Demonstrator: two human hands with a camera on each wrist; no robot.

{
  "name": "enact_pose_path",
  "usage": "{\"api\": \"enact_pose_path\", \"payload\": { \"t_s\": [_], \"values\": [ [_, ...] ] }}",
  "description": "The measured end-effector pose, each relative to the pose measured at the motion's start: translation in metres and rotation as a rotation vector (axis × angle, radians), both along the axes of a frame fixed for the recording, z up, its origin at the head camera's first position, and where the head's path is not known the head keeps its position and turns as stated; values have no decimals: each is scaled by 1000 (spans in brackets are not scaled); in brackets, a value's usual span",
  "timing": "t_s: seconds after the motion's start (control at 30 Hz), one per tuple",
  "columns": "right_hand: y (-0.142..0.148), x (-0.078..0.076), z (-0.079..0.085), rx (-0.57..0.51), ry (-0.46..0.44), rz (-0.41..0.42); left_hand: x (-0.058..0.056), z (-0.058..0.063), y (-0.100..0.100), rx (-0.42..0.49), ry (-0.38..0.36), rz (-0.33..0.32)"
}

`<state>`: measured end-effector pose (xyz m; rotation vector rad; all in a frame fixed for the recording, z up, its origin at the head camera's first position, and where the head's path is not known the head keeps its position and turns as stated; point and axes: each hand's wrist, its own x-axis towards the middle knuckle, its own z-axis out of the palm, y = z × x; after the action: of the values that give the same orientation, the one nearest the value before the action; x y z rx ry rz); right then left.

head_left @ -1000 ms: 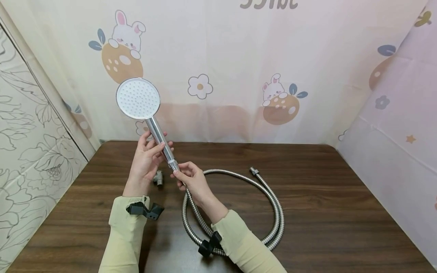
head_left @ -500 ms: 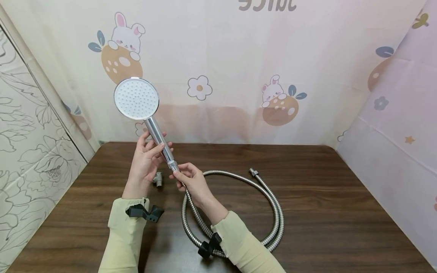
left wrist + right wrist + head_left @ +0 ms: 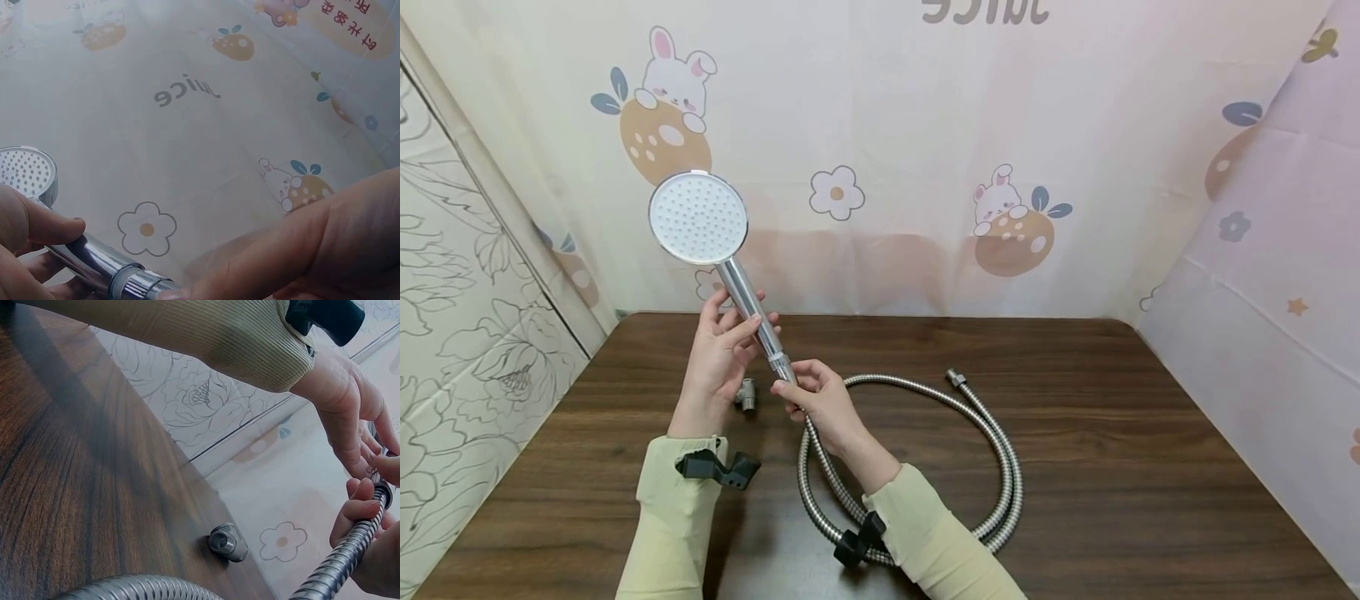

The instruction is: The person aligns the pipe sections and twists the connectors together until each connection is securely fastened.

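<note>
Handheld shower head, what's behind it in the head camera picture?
Behind the handheld shower head hangs a printed curtain; an orange fruit print shows above it, a flower print partly below. Whatever pattern lies directly behind it is covered.

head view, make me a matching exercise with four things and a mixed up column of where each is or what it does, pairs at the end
1. shower head
2. metal hose
3. small fitting
4. right hand

A. on the table, away from the loops
B. gripping just below the handle
C. held up by the left hand
D. looped, mostly lying down

Pairs: 1-C, 2-D, 3-A, 4-B
</note>
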<state>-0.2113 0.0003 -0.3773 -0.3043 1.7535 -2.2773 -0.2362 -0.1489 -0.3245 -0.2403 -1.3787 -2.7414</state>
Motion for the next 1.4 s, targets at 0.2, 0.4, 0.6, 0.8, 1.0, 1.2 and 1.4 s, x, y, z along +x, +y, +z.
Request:
{"api": "enact_pose_path", "payload": {
  "t_s": [0.2, 0.4, 0.6, 0.8, 1.0, 1.2, 1.4],
  "values": [
    [-3, 0, -1, -8, -13, -4, 1, 0, -1, 2, 20, 6],
    [-3, 0, 1, -2, -15, -14, 1, 1, -1, 2, 20, 8],
    [-2, 1, 1, 16, 11, -42, 1, 2, 0, 18, 17, -4],
    [-2, 1, 0, 7, -1, -64, 1, 1, 0, 10, 19, -5],
    [-1, 1, 0, 1, -16, -74, 1, -1, 2, -1, 10, 1],
    [-1, 0, -2, 10, -17, -69, 1, -2, 2, 0, 3, 10],
    [-1, 0, -1, 9, -19, -64, 1, -1, 2, 8, 12, 12]
  ]
}}
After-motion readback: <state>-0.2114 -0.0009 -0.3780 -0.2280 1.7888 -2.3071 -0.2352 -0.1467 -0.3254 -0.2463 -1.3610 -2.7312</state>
